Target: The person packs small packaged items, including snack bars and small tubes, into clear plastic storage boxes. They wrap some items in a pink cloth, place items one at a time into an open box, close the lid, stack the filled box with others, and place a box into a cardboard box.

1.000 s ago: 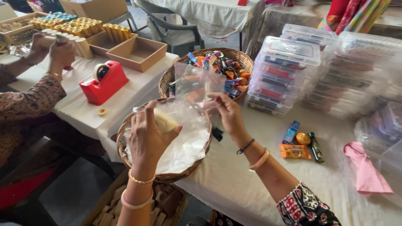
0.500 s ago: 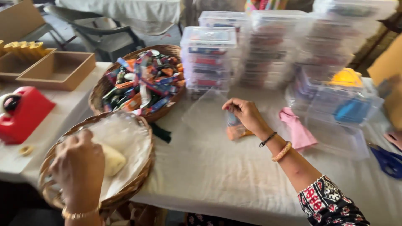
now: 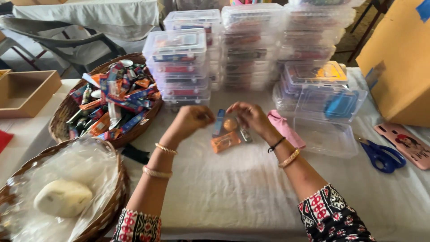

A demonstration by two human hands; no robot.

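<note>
My left hand [image 3: 191, 119] and my right hand [image 3: 249, 114] meet over a small group of packets on the white tablecloth [image 3: 233, 192]. Both have curled fingers. Between them stands a blue packet [image 3: 219, 122] beside a round orange piece [image 3: 230, 124]. Just in front lie an orange packet [image 3: 225, 142] and a dark narrow packet [image 3: 244, 134], which sits under my right fingers. A pink cloth [image 3: 285, 129] lies just right of my right hand. I cannot make out whether either hand grips anything.
Stacked clear plastic boxes [image 3: 188, 58] stand behind the hands, and an open one [image 3: 326, 136] sits to the right. At left are a basket of coloured packets [image 3: 67, 116] and a basket [image 3: 114, 197] holding a pale lump [image 3: 62, 197]. Blue scissors [image 3: 380, 154], a pink phone case [image 3: 407, 144] and a cardboard box [image 3: 398, 58] are at right.
My left hand has left the near basket, where the pale lump now lies, and moved right to join my right hand at the packets. The view has shifted right.
</note>
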